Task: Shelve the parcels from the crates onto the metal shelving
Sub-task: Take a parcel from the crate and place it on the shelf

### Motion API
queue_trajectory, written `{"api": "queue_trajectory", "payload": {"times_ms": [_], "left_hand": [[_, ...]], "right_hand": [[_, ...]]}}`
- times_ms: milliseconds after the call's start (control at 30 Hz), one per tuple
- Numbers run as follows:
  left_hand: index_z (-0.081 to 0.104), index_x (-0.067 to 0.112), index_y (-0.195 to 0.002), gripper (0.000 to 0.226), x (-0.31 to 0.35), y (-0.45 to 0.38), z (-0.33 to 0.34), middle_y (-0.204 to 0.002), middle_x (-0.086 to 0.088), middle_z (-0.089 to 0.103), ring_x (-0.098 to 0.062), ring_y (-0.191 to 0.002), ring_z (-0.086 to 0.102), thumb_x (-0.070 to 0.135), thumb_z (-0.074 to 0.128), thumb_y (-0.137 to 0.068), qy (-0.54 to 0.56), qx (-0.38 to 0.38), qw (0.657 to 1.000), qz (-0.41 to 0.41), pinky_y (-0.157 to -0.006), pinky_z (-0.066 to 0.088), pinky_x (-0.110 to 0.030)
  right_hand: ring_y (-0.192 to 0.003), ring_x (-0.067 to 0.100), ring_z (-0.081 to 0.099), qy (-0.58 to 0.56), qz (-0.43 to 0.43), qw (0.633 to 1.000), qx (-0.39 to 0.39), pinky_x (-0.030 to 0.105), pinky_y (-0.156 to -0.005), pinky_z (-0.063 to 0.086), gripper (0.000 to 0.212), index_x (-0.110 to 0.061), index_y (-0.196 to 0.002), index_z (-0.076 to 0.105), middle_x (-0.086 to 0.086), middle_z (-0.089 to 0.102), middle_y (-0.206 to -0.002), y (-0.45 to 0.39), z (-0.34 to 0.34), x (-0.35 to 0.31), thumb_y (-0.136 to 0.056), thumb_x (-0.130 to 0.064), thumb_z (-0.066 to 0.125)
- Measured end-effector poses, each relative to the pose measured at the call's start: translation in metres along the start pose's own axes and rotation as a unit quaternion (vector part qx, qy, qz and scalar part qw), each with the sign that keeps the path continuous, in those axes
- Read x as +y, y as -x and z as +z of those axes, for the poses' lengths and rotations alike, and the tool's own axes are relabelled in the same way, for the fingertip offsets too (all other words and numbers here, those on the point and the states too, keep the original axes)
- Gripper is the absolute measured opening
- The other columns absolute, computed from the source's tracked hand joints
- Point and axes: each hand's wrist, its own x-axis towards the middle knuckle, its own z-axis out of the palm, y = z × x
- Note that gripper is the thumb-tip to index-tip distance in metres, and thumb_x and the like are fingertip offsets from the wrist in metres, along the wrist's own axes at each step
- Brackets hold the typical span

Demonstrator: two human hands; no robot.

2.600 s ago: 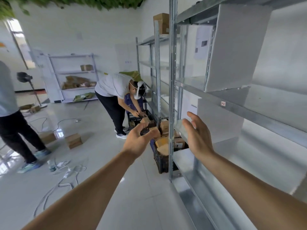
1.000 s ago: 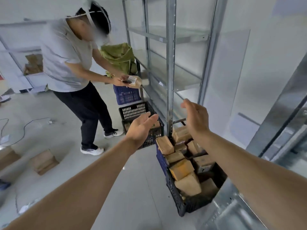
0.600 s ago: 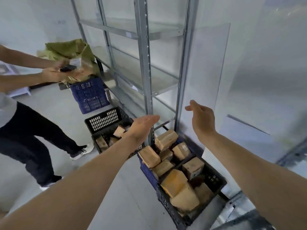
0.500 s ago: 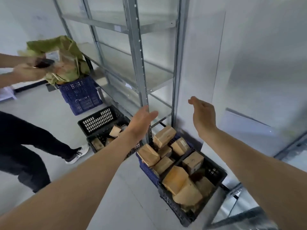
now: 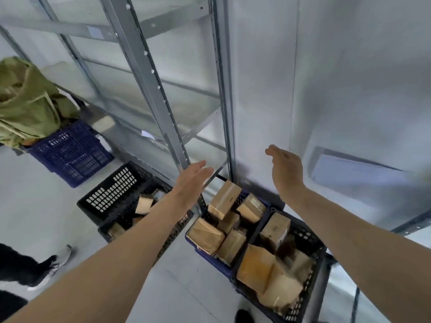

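Several brown cardboard parcels fill two crates on the floor below me: a blue crate (image 5: 211,257) and a black crate (image 5: 314,257) to its right. One upright parcel (image 5: 225,198) stands highest in the blue crate. My left hand (image 5: 190,183) hovers open above the crates' left side, fingers stretched forward. My right hand (image 5: 285,169) is open too, held above the back of the crates, palm facing left. Neither hand touches a parcel. The grey metal shelving (image 5: 149,73) rises just behind the crates, its visible shelves bare.
A second black crate (image 5: 112,197) with a few parcels sits to the left, partly behind my left forearm. Farther left a blue crate (image 5: 70,152) holds a green bag (image 5: 28,101). Another person's shoe (image 5: 58,257) is at the lower left. A white wall panel stands behind.
My view has swung from the shelf down onto the crates. Both hands stay open and empty and have drawn nearer the parcels. The other person has slid out to the left edge.
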Motion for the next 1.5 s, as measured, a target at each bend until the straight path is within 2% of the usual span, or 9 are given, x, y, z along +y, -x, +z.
{"api": "queue_trajectory", "payload": {"times_ms": [333,467,633,767,933,1100,1200,1300,1500], "left_hand": [[0.031,0.027,-0.155,0.065,-0.019,-0.127,-0.008,-0.159,0.004,0.035,-0.021,-0.144,0.035,0.046,0.052,-0.096,-0.011,-0.005,1.000,-0.011,-0.119,0.028,-0.052],[0.035,0.021,-0.154,0.059,-0.047,-0.191,0.003,-0.164,0.008,0.023,-0.018,-0.150,0.024,0.041,0.052,-0.101,-0.025,-0.052,0.998,-0.033,-0.122,0.022,-0.049],[0.035,0.021,-0.154,0.056,-0.110,-0.271,0.029,-0.162,0.006,0.028,-0.016,-0.150,0.024,0.037,0.049,-0.103,-0.070,-0.110,0.990,-0.048,-0.123,0.018,-0.040],[0.031,0.019,-0.156,0.058,-0.178,-0.329,0.043,-0.162,0.002,0.028,-0.018,-0.149,0.026,0.040,0.046,-0.103,-0.133,-0.132,0.978,-0.089,-0.119,0.021,-0.038],[0.044,0.007,-0.143,0.052,-0.254,-0.380,0.061,-0.149,-0.011,0.044,-0.028,-0.138,0.039,0.038,0.046,-0.102,-0.181,-0.145,0.965,-0.121,-0.111,0.030,-0.043],[0.049,0.034,-0.097,0.008,-0.311,-0.422,0.083,-0.104,0.016,0.048,-0.009,-0.108,0.038,0.032,0.045,-0.103,-0.200,-0.133,0.961,-0.137,-0.094,0.028,-0.030],[0.055,0.029,-0.117,0.028,-0.334,-0.433,0.099,-0.118,0.011,0.057,-0.014,-0.112,0.050,0.045,0.046,-0.095,-0.205,-0.156,0.956,-0.139,-0.100,0.038,-0.039],[0.059,0.024,-0.123,0.046,-0.360,-0.432,0.114,-0.111,0.004,0.064,-0.017,-0.104,0.059,0.050,0.045,-0.088,-0.207,-0.158,0.958,-0.117,-0.094,0.049,-0.045],[0.052,0.031,-0.109,0.012,-0.381,-0.423,0.137,-0.104,0.015,0.053,-0.003,-0.092,0.054,0.032,0.052,-0.097,-0.188,-0.156,0.962,-0.122,-0.080,0.049,-0.025]], "right_hand": [[-0.096,0.025,0.065,0.013,0.071,0.997,0.007,0.034,-0.082,0.046,0.037,-0.001,-0.118,0.065,0.005,0.071,-0.093,-0.109,0.057,0.043,-0.100,-0.031,0.052],[-0.111,0.015,0.063,0.035,0.086,0.996,0.008,0.033,-0.101,0.043,0.046,-0.021,-0.144,0.049,0.001,0.069,-0.118,-0.133,0.078,0.082,-0.101,-0.038,0.050],[-0.095,0.018,0.055,0.100,0.125,0.987,0.018,0.034,-0.089,0.042,0.024,-0.014,-0.103,0.062,0.000,0.062,-0.098,-0.165,0.097,0.157,-0.101,-0.034,0.048],[-0.127,0.016,0.051,0.103,0.181,0.978,0.022,0.032,-0.106,0.038,0.045,-0.020,-0.141,0.057,-0.005,0.059,-0.138,-0.184,0.123,0.227,-0.102,-0.041,0.048],[-0.121,0.005,0.047,0.058,0.223,0.973,0.012,0.025,-0.100,0.034,0.046,-0.024,-0.146,0.051,-0.013,0.055,-0.137,-0.207,0.167,0.315,-0.103,-0.040,0.051],[-0.121,0.009,0.050,0.029,0.259,0.965,-0.004,0.022,-0.088,0.036,0.045,-0.025,-0.144,0.052,-0.007,0.055,-0.140,-0.223,0.194,0.383,-0.102,-0.041,0.051],[-0.093,0.000,0.055,0.028,0.272,0.962,-0.009,0.008,-0.064,0.041,0.019,-0.034,-0.115,0.064,-0.010,0.062,-0.114,-0.233,0.201,0.411,-0.103,-0.038,0.050],[-0.096,0.000,0.059,0.024,0.268,0.963,0.000,0.016,-0.069,0.044,0.028,-0.031,-0.121,0.065,-0.011,0.066,-0.114,-0.239,0.206,0.433,-0.100,-0.042,0.050],[-0.096,0.015,0.070,0.024,0.299,0.954,0.006,0.031,-0.073,0.055,0.030,-0.032,-0.120,0.066,-0.008,0.074,-0.100,-0.241,0.207,0.468,-0.098,-0.044,0.049]]}}
